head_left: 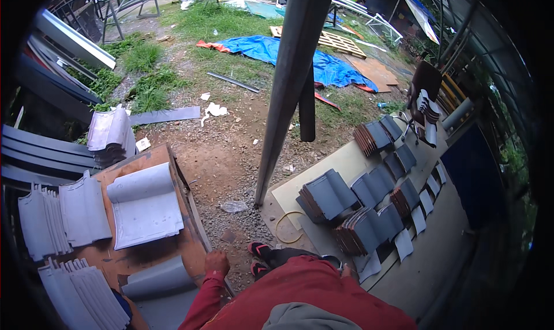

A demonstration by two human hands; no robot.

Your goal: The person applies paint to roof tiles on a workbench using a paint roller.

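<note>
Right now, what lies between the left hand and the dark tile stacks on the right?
In the head view, the left hand rests on the rusty table's edge. Between it and the dark tile stacks lie gravelly dirt, a crumpled clear bottle and the person's sandalled feet.

An outdoor yard in daylight: bare dirt ground with grass patches, a blue tarp, a wooden pallet and a leaning grey pole.

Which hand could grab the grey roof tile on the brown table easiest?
Probably the left hand: it rests at the brown table edge, close to the grey roof tile. The right hand isn't in view.
</note>
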